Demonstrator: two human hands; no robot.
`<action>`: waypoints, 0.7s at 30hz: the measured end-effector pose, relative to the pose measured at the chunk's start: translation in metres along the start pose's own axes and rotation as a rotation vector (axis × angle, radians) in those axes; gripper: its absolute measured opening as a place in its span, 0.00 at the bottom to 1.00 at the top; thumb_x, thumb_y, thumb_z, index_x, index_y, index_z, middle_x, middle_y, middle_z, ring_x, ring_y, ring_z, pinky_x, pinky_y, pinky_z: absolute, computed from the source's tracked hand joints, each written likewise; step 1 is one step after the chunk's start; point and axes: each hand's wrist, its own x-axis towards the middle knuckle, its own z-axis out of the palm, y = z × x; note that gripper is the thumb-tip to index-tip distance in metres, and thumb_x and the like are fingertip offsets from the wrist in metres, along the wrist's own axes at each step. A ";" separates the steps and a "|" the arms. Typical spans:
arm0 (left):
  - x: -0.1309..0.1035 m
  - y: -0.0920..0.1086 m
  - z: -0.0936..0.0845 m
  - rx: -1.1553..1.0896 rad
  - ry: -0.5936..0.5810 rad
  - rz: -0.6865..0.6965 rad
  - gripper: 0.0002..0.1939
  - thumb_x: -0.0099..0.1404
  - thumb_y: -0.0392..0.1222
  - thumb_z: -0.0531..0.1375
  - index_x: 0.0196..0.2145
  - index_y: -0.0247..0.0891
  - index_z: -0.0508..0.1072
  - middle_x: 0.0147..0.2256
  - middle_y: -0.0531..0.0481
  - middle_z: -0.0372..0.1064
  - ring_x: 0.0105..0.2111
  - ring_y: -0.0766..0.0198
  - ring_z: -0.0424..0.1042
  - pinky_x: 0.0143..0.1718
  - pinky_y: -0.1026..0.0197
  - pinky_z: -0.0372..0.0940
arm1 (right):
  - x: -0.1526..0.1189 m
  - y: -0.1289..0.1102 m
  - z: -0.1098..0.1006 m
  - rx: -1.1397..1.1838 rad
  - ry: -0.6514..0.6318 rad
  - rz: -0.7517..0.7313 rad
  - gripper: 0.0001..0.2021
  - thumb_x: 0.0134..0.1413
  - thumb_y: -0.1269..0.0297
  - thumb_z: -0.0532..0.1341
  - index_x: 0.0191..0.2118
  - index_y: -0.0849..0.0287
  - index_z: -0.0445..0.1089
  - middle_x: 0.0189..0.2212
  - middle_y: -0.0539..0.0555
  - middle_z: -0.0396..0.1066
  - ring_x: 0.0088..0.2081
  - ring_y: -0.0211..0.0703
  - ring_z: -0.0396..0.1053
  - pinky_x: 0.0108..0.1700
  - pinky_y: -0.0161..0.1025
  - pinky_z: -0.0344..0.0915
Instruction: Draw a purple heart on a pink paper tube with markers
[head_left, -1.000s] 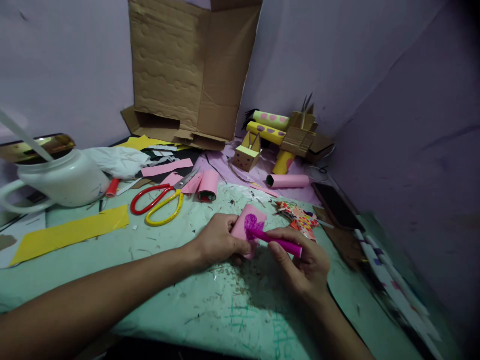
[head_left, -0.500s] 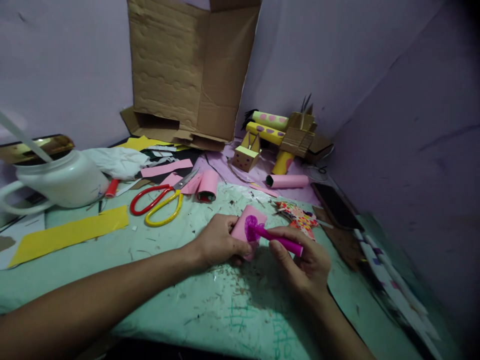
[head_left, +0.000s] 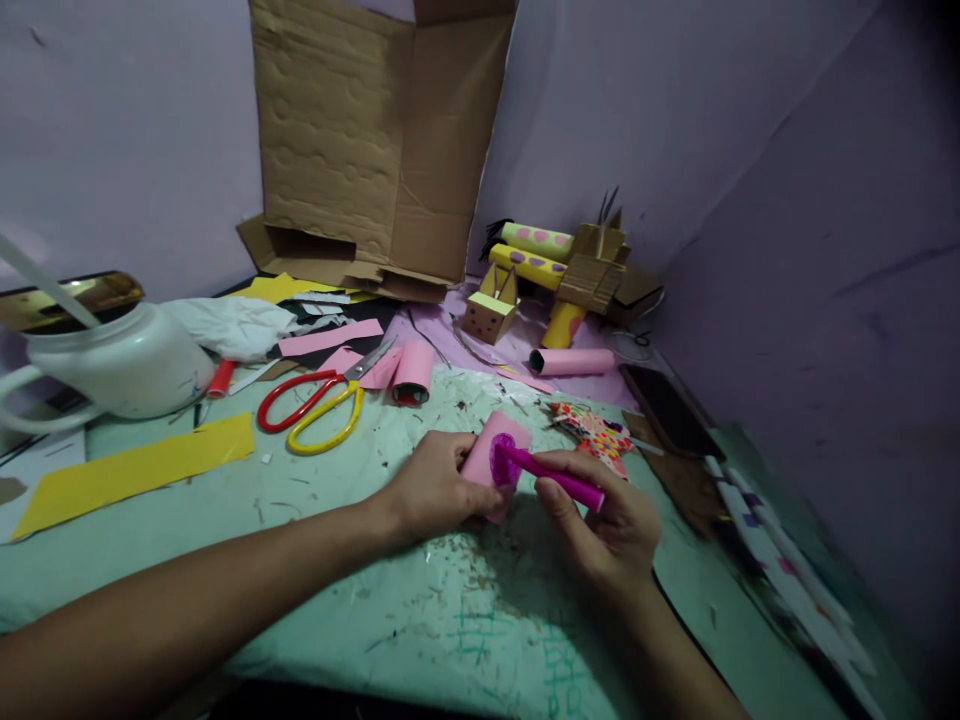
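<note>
Tabletop [head_left: 322, 620] in pale green, littered with scraps, stretches across the near side; a large folded cardboard piece [head_left: 337, 120] stands at its far side against the wall; right of that sits a construction [head_left: 589, 275] of corrugated card and spotted tubes, and at the far left a white pot [head_left: 142, 370] with a handle; a yellow strip [head_left: 142, 470] lies flat, nearer than the pot. Both hands are closed on things near the middle: the left hand [head_left: 435, 485] grips a pink piece [head_left: 481, 460] by its left side, above the tabletop; the right hand [head_left: 611, 520] pinches a magenta marker [head_left: 562, 480], its tip at a purple patch [head_left: 502, 465] on that piece. Farther right lies a dark phone [head_left: 671, 410]; left of the hands, scissors [head_left: 352, 380] with red and yellow handles lie open; just right of their blades is a short pink roll [head_left: 412, 370].
</note>
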 end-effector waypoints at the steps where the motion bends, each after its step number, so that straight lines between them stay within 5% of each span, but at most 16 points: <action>1: 0.000 0.000 0.000 0.021 0.003 0.012 0.14 0.41 0.37 0.65 0.28 0.32 0.70 0.23 0.51 0.67 0.21 0.66 0.66 0.22 0.62 0.64 | 0.000 0.000 0.001 -0.004 0.004 0.000 0.09 0.54 0.72 0.61 0.41 0.55 0.72 0.29 0.50 0.76 0.28 0.40 0.73 0.29 0.36 0.68; 9: 0.000 0.000 -0.001 0.023 0.007 0.038 0.12 0.40 0.34 0.64 0.27 0.32 0.71 0.22 0.53 0.65 0.21 0.68 0.62 0.22 0.64 0.60 | 0.001 -0.003 -0.003 0.020 -0.031 -0.004 0.08 0.53 0.72 0.61 0.39 0.55 0.73 0.29 0.50 0.77 0.29 0.42 0.74 0.30 0.38 0.70; 15: 0.002 0.002 -0.003 -0.132 0.002 -0.018 0.18 0.39 0.37 0.67 0.31 0.30 0.71 0.22 0.52 0.67 0.21 0.66 0.65 0.21 0.63 0.61 | -0.003 0.001 -0.004 0.026 0.202 0.120 0.07 0.53 0.71 0.61 0.37 0.54 0.73 0.31 0.50 0.76 0.31 0.43 0.75 0.34 0.40 0.71; 21: 0.003 0.003 -0.004 -0.144 -0.007 0.007 0.16 0.38 0.34 0.68 0.28 0.29 0.71 0.22 0.51 0.68 0.21 0.67 0.66 0.23 0.64 0.61 | 0.001 -0.001 -0.004 0.020 0.100 0.035 0.06 0.52 0.71 0.62 0.36 0.56 0.74 0.28 0.50 0.76 0.28 0.42 0.74 0.30 0.38 0.69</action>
